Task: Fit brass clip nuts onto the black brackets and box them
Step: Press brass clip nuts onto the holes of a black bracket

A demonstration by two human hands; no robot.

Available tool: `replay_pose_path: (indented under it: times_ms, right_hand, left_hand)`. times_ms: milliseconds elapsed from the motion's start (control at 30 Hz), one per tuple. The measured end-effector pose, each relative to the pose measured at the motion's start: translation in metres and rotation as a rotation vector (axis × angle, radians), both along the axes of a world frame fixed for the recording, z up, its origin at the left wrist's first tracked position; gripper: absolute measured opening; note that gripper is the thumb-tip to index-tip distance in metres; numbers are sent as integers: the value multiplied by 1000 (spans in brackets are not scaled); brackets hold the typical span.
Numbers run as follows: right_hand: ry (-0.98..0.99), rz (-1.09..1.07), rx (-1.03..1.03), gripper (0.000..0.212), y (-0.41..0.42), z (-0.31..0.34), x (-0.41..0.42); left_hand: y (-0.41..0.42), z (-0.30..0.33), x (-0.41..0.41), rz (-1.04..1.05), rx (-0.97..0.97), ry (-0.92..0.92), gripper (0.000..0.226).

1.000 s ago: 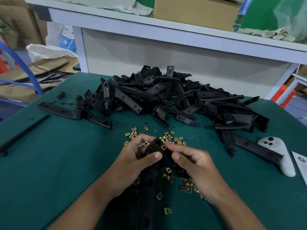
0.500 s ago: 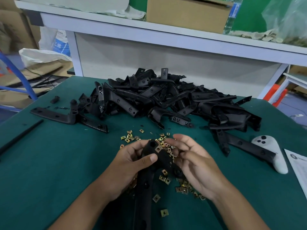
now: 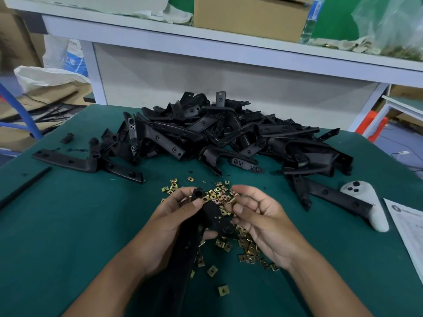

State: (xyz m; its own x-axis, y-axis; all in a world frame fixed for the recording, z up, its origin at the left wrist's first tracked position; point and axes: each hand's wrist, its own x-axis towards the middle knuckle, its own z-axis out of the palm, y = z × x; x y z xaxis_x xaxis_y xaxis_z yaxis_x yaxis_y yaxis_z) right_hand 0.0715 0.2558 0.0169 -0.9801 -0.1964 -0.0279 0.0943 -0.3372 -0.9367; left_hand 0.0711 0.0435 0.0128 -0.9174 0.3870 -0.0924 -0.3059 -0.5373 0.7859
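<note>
My left hand (image 3: 169, 225) grips a long black bracket (image 3: 212, 213) near its upper end, thumb across the top; the bracket's lower length runs down toward me under my wrist. My right hand (image 3: 263, 220) is just right of the bracket, fingers curled, thumb and forefinger pinching a small brass clip nut (image 3: 232, 200) beside the bracket's head. Several loose brass clip nuts (image 3: 246, 248) lie scattered on the green table (image 3: 68, 225) under and around both hands. A big pile of black brackets (image 3: 229, 136) lies behind them.
A white controller (image 3: 368, 202) rests on a bracket at the right, with a printed sheet (image 3: 409, 229) beside it. A black rod (image 3: 23, 188) lies at the left edge. Two joined brackets (image 3: 89, 161) sit left of the pile. A white shelf with a cardboard box (image 3: 249, 17) stands behind.
My right hand has drawn back from the bracket's head to the right and opened a gap, now pinching a clip nut. The left hand keeps its grip on the bracket.
</note>
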Motion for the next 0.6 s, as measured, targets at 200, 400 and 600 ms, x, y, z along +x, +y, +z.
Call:
replay_pose_path:
  times_ms: [200, 400, 600]
  right_hand:
    - [15, 47, 38, 20, -3, 4, 4]
    - [17, 50, 61, 16, -2, 5, 6]
    - [27, 76, 92, 16, -2, 5, 8]
  left_hand:
    - [0, -1, 3, 17, -134, 57, 49]
    - [-5, -3, 1, -2, -225, 126, 66]
    - [-5, -3, 2, -31, -253, 173, 59]
